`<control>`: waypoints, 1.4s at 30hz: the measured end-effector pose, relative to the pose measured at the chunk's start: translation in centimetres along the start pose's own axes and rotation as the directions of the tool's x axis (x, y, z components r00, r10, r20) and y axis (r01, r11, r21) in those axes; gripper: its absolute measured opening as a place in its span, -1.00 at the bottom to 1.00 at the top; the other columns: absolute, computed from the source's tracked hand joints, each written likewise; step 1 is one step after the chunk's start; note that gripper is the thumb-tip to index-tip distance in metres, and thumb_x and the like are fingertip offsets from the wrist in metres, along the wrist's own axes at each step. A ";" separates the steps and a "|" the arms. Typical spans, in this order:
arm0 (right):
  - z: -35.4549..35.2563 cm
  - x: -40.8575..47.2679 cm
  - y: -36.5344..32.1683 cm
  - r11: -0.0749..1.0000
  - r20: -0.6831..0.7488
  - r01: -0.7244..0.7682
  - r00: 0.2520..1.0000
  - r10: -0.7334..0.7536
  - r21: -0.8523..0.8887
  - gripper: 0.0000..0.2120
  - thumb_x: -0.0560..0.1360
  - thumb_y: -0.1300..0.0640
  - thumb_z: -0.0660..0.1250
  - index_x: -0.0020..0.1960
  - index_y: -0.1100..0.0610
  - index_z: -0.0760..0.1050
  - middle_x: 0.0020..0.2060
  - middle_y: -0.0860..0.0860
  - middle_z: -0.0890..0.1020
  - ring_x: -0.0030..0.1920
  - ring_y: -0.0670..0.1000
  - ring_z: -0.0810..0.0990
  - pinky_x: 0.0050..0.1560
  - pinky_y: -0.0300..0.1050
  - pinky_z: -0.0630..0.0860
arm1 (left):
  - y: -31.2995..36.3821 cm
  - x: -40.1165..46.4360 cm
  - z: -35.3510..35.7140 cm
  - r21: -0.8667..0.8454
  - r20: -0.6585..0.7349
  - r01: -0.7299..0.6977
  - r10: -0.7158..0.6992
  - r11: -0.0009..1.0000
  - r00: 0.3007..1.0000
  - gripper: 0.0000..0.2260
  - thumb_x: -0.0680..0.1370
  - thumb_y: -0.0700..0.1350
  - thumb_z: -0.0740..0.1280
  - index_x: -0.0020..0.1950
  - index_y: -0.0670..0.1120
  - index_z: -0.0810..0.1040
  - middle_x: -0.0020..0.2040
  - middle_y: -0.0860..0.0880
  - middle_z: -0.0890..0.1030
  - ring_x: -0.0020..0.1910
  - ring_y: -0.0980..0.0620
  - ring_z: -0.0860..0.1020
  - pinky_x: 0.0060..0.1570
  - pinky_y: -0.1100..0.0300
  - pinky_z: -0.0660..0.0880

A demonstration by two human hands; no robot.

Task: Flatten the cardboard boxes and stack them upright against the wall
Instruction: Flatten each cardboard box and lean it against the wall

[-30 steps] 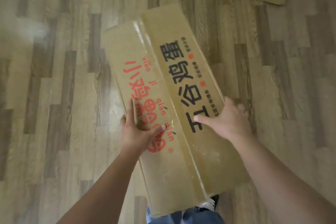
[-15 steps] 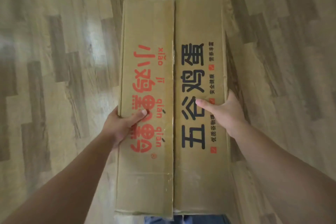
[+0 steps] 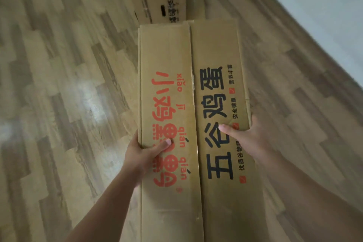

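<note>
L thumb (image 3: pixel 164 144) is pressing down on the red print while the other fingers are curling under the edge, so the left hand (image 3: pixel 142 153) is gripping the flattened box (image 3: pixel 188 143) at its L side. R thumb (image 3: pixel 228 128) is lying on the black print, fingers wrapping round the R edge; the right hand (image 3: pixel 248 137) is gripping too. Box is being held flat btwn both hands, above the wood floor (image 3: pixel 68 84), seam running down its middle. Beyond its far end a second box (image 3: pixel 160 4) is sitting on the floor, still w/ volume. Wall (image 3: pixel 324 6) is showing at upper R.
</note>
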State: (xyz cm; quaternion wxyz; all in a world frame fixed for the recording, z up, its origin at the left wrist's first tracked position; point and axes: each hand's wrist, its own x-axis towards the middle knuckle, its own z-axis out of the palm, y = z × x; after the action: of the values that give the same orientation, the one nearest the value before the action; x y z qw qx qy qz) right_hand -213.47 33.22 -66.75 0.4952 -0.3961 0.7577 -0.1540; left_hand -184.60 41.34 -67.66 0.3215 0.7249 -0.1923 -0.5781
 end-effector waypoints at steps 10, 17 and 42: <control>-17.5 -15.7 2.8 0.969 -0.334 0.041 0.941 0.044 0.245 -0.22 0.18 -0.24 0.69 0.30 -0.09 0.49 0.07 -0.14 0.67 0.12 0.01 0.67 0.01 0.02 0.64 | 9.8 -13.7 10.6 0.220 0.290 -0.302 0.234 0.928 0.928 -0.43 0.30 0.00 0.69 0.25 0.10 0.60 0.00 0.06 0.77 -0.13 0.13 0.75 -0.20 0.15 0.68; -32.5 -32.1 12.8 0.899 -0.547 0.057 0.810 0.212 0.434 -0.05 0.00 -0.41 0.66 0.32 -0.17 0.48 0.05 -0.14 0.71 0.06 -0.03 0.72 0.02 0.14 0.72 | 10.8 -29.1 24.8 0.312 0.575 -0.460 0.220 0.831 0.788 -0.24 0.10 0.19 0.74 0.25 0.10 0.60 0.03 0.02 0.77 -0.01 -0.03 0.75 -0.13 0.02 0.71; -62.7 -92.5 67.2 0.714 -0.743 0.207 0.156 0.650 0.669 -0.04 0.15 -0.26 0.68 0.46 -0.09 0.42 0.09 -0.09 0.71 0.01 -0.03 0.75 -0.01 0.08 0.74 | -27.8 -95.1 65.1 0.231 0.972 -0.765 -0.108 0.602 0.208 -0.10 0.12 0.27 0.64 0.39 0.04 0.45 0.12 0.04 0.66 0.06 -0.01 0.66 0.02 0.01 0.61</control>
State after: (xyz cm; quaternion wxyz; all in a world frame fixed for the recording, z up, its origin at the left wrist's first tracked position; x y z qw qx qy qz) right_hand -280.14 135.79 -21.71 0.0204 0.1201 0.8384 -0.5313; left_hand -274.35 107.32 -26.97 -0.0258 0.2318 -0.7096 -0.6649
